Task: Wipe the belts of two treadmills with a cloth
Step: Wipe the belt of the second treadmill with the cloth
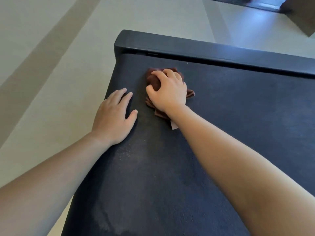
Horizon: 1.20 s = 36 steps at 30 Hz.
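A pale smooth floor (51, 65) lies all around the wide dark rough treadmill belt (221, 133). A dark smooth bar (187, 46) runs across the far end of the belt. Far off at the top, a dark flat thing (262, 5) lies on the floor, with a brown thing (301, 14) beside it in the corner. The soft brown crumpled cloth (154, 81) sits on the belt near the bar. The right hand (170, 92) grips the cloth with curled fingers and hides most of it. A small white tag (174, 125) peeks out by the wrist. The left hand (112, 116) lies flat on the belt's left edge, fingers straight, just beside the cloth. Near the bottom the belt has a pale dusty patch (109, 218).
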Available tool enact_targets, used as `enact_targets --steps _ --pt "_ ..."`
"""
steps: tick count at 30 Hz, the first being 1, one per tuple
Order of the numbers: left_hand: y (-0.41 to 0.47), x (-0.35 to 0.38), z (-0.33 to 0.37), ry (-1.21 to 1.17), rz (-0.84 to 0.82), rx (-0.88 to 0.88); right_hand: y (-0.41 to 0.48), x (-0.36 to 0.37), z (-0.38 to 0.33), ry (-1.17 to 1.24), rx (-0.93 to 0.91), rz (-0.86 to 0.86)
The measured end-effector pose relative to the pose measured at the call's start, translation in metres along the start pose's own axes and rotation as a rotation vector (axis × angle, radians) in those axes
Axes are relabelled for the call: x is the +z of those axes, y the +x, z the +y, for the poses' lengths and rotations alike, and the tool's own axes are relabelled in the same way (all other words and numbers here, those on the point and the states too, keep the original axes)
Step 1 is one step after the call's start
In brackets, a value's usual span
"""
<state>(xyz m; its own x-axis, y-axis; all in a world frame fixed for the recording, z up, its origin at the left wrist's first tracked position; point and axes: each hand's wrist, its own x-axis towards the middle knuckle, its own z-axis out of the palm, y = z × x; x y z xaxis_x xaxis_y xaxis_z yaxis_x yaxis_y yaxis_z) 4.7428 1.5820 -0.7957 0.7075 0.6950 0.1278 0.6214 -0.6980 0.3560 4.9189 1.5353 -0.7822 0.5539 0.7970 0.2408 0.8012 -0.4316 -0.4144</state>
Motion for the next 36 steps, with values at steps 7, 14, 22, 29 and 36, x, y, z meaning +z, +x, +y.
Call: enact_targets --steps 7,14,22,29,36 --pt "-0.001 0.002 -0.001 -0.005 -0.009 -0.015 0.086 0.018 0.002 -0.032 0.038 -0.018" --pt "0.0 0.002 -0.001 -0.009 -0.008 -0.016 0.071 0.013 0.009 -0.068 0.027 -0.005" --pt "-0.015 -0.009 -0.02 -0.234 0.022 -0.063 -0.052 -0.005 -0.023 0.013 -0.075 -0.022" --pt "-0.042 -0.007 -0.043 -0.478 -0.018 -0.171 -0.036 0.011 -0.052 0.001 -0.062 -0.025" --pt "-0.04 -0.002 -0.045 -0.482 0.105 -0.173 0.064 0.048 -0.075 -0.024 -0.018 -0.02"
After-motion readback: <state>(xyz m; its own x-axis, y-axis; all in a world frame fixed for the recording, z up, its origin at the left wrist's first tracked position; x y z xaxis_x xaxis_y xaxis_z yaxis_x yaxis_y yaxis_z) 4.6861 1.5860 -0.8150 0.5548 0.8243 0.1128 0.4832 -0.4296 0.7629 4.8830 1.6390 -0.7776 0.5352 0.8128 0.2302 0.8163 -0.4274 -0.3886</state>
